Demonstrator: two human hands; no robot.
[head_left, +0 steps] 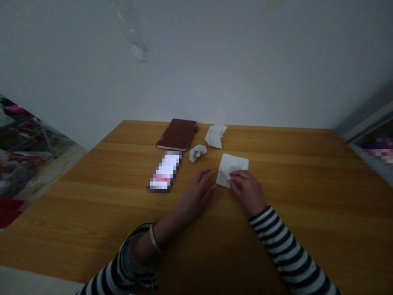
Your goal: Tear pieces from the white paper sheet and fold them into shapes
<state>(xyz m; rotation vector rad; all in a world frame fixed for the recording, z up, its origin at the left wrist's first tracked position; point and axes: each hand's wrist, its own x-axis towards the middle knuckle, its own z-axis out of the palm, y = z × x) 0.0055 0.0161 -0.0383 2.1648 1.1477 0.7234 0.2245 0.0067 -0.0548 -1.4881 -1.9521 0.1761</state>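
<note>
Two striped sleeves in dark and white bands come in nearest, the left sleeve [107, 274] bunched loosely up the forearm, the right sleeve [294, 254] lying smooth to the wrist. A pale, rigid bangle [154, 239] circles the left wrist. Beneath them spreads a wooden table [307, 184], its yellow-brown top marked with long, straight grain.

A thin white paper square [233, 160] lies right of the middle, softly creased, with rounded corners. The right hand [248, 190] is over its near right part, fingers curled and thumb drawn in close to the fingertips at the paper; I cannot tell whether they pinch it. The left hand [198, 190] is loosely open, thumb apart from the fingers and nothing in its grasp, its tips just beside the paper's left edge.

Farther off are a small, angular crumpled paper [198, 152] and, beyond it, a pleated paper [215, 135] with a curved outline. To the left lie a flat phone [166, 170] with a bright, pixelated screen and, beyond it, a dark reddish-brown notebook [178, 134] with pale page edges.
</note>
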